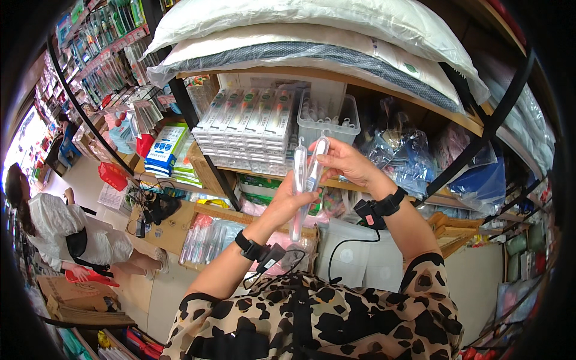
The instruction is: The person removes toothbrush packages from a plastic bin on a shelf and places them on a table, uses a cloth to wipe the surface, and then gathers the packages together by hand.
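Two slim toothbrushes in clear plastic cases with hook tops are held up side by side in front of the shelf. My left hand (287, 203) grips the left toothbrush (299, 161), thumb across the lower part of the cases. My right hand (349, 163) pinches the right toothbrush (315, 173) near its upper end. Both cases tilt slightly and overlap lower down, where my left fingers partly hide them. Just behind them is a clear plastic bin (308, 130) with several hook-topped pieces in it. Stacked packs of toothbrushes (246, 120) lie left of the bin.
Bagged pillows (318, 51) cover the shelf above. Plastic-wrapped goods (399, 150) sit right of the bin. Below, a wooden tray (185, 247) holds slim packages. A dark metal post (501, 120) rises at right. Another person (78, 231) stands in the left aisle.
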`<action>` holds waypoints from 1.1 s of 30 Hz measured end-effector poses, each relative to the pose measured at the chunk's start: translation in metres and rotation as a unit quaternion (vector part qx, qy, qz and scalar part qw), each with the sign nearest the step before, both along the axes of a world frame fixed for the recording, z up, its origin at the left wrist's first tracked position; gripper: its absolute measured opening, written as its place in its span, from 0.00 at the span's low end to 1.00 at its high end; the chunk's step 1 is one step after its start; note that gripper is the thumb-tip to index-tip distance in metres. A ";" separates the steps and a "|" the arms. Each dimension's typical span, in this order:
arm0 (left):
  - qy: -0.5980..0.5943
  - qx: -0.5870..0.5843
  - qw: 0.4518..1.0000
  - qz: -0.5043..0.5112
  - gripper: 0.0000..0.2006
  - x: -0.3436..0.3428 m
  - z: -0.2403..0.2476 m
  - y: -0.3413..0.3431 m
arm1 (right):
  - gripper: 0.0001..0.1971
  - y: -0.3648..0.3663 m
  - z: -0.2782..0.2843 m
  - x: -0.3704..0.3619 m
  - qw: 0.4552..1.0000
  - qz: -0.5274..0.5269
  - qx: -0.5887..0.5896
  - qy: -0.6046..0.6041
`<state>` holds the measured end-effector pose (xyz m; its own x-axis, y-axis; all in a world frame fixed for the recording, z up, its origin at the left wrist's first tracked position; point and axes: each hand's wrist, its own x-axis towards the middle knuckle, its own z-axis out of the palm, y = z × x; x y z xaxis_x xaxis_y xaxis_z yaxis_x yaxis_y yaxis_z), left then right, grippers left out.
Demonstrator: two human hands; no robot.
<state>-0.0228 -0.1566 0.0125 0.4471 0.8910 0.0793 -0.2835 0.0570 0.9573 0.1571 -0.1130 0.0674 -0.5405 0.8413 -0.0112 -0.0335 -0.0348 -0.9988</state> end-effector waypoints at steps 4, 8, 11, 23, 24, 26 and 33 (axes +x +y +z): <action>0.047 0.070 0.996 -0.001 0.24 0.003 -0.008 0.002 | 0.14 -0.010 -0.002 -0.003 0.998 -0.047 0.016 -0.038; 0.083 0.113 0.990 0.019 0.25 0.006 -0.004 -0.003 | 0.17 -0.016 -0.004 -0.006 0.994 -0.063 0.045 -0.073; 0.024 0.046 0.998 -0.036 0.25 0.003 0.003 -0.006 | 0.17 -0.021 0.010 -0.001 0.998 -0.037 0.011 -0.054; 0.101 0.097 0.987 0.074 0.22 0.000 0.001 0.008 | 0.10 0.012 0.029 0.048 0.994 -0.105 0.022 0.038; 0.100 0.100 0.987 0.076 0.22 -0.001 0.002 0.009 | 0.10 0.015 0.033 0.053 0.987 -0.144 0.028 0.064; 0.066 0.033 0.993 0.097 0.20 -0.003 0.004 0.013 | 0.10 0.020 0.036 0.059 0.982 -0.170 0.035 0.072; 0.085 0.059 0.990 0.097 0.15 -0.008 0.009 0.011 | 0.10 0.067 0.022 0.090 0.899 -0.340 0.073 0.266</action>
